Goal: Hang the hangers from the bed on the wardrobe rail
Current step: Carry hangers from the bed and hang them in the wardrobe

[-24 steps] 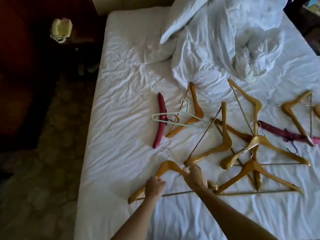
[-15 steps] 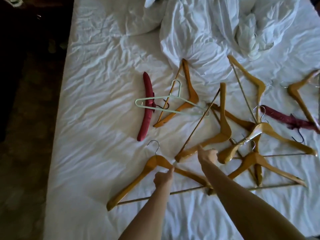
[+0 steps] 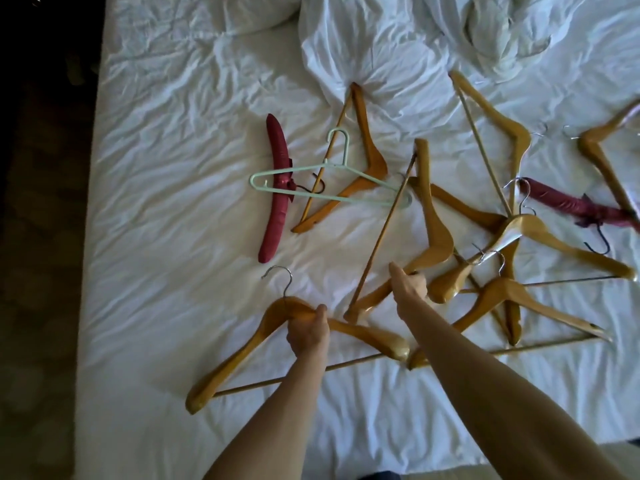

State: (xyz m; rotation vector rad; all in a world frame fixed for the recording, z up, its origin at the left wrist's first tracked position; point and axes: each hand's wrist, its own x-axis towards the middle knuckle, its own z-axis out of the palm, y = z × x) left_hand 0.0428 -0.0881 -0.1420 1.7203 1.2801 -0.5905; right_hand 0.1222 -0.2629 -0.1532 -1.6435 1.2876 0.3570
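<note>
Several hangers lie scattered on the white bed (image 3: 173, 209). My left hand (image 3: 307, 332) grips the nearest wooden hanger (image 3: 242, 355) at its top, just under the metal hook. My right hand (image 3: 408, 284) grips the lower arm of a second wooden hanger (image 3: 434, 220) that lies with its bar toward the left. More wooden hangers (image 3: 540, 303) overlap to the right. A red padded hanger (image 3: 277, 188) and a pale green plastic hanger (image 3: 322, 178) lie further back on the left. Another red padded hanger (image 3: 568, 202) lies at the right.
A crumpled white duvet (image 3: 381, 46) and pillow (image 3: 249, 12) fill the back of the bed. Dark floor (image 3: 38, 271) runs along the bed's left edge. No wardrobe rail is in view.
The view has moved closer over the bed. My left hand slid up to the nearest hanger's top and closed around it. My right hand reached forward and took hold of the second hanger's arm.
</note>
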